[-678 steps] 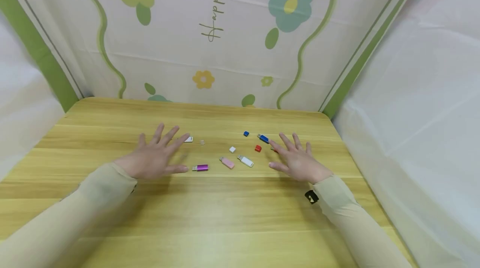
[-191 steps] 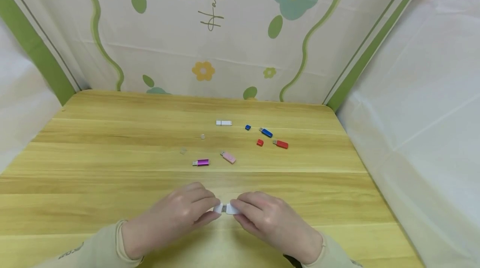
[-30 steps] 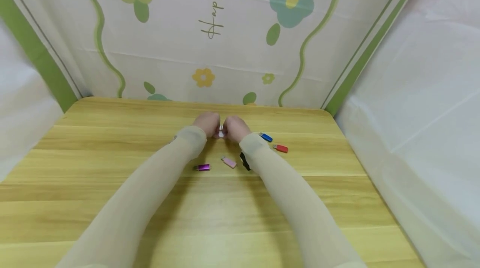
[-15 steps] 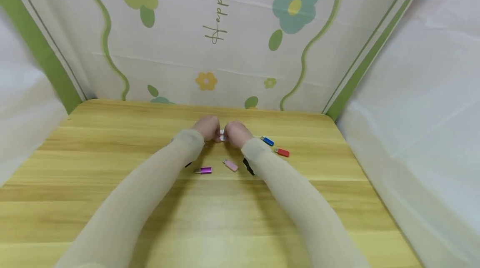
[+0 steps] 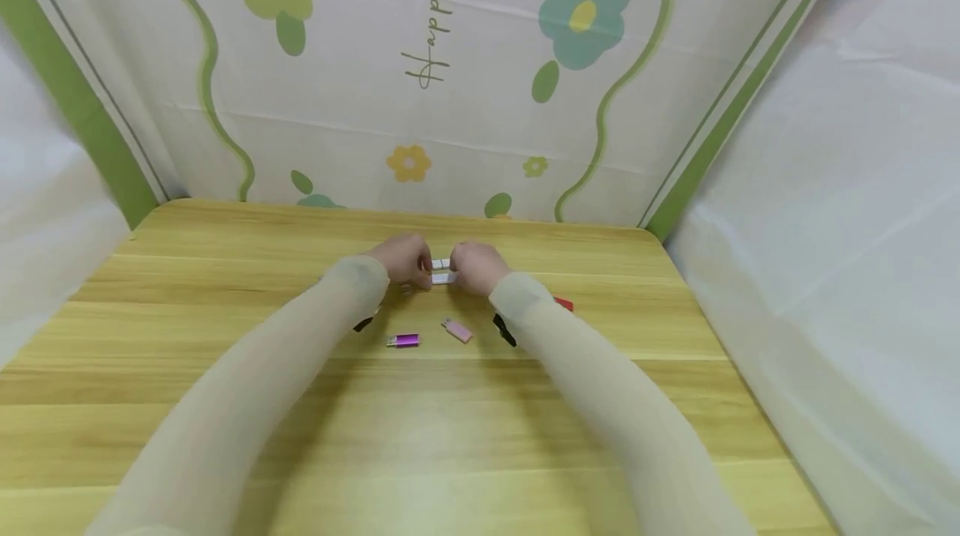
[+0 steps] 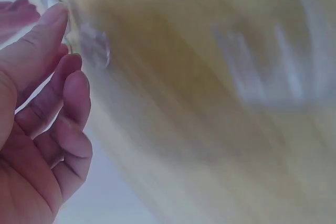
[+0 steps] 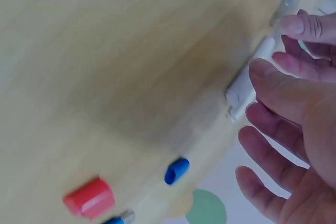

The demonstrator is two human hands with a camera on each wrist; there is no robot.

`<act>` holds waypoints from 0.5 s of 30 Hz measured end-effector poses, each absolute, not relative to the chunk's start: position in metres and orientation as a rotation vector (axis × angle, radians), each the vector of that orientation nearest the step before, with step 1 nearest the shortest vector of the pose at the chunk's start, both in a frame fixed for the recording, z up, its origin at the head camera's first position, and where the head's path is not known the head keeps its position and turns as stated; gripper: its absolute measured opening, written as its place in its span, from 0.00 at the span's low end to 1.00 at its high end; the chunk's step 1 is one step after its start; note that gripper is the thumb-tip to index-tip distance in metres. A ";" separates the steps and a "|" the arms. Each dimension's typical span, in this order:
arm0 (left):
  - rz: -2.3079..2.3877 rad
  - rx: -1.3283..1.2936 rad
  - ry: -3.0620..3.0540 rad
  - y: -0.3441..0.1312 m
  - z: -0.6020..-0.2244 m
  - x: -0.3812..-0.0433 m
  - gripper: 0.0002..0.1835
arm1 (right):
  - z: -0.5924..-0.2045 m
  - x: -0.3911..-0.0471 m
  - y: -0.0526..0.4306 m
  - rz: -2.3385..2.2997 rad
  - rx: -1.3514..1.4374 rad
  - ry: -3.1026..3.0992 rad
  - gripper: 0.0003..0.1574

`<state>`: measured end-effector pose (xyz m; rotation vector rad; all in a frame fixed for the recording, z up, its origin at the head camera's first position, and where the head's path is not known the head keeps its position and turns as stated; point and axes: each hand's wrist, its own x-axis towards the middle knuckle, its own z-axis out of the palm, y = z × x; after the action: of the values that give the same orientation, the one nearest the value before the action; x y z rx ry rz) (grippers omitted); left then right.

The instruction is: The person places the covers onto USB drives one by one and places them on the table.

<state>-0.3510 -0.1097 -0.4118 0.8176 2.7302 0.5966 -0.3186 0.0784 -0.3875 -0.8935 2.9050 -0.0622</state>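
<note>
Two white USB sticks lie side by side near the back of the table, a far one (image 5: pixel 440 264) and a near one (image 5: pixel 443 278). My left hand (image 5: pixel 405 259) is at their left ends, thumb and fingertips apart with nothing seen between them. My right hand (image 5: pixel 477 268) is at the right ends and partly covers them. In the right wrist view its thumb lies over a white stick (image 7: pixel 244 85), and the other fingers are spread and loosely bent. A clear cap (image 6: pixel 95 45) lies beside the left fingers, with another clear cap (image 6: pixel 278 64) farther off.
Nearer on the wooden table (image 5: pixel 420 453) lie an uncapped purple USB stick (image 5: pixel 403 341) and an uncapped pink one (image 5: pixel 457 331). The right sleeve partly hides a red USB stick (image 5: pixel 564 303). A blue cap (image 7: pixel 177 170) and a red cap (image 7: pixel 90 198) lie near the right hand.
A white stick and its cap were pushed together at the front, then carried to the back beside the other white stick. In the last second my hands have drawn apart, baring both sticks.
</note>
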 end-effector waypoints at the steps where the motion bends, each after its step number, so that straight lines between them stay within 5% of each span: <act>1: 0.583 0.807 2.731 -0.112 -0.410 -0.350 0.12 | -0.384 -0.316 0.081 -0.048 -0.908 2.903 0.11; 15: 0.503 0.888 2.742 -0.157 -0.354 -0.304 0.07 | -0.336 -0.280 0.124 -0.026 -0.973 2.865 0.12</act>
<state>-0.3036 -0.1574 -0.3540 0.8878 2.7421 0.5029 -0.2804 0.1245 -0.3355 -0.9726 2.8650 -0.0260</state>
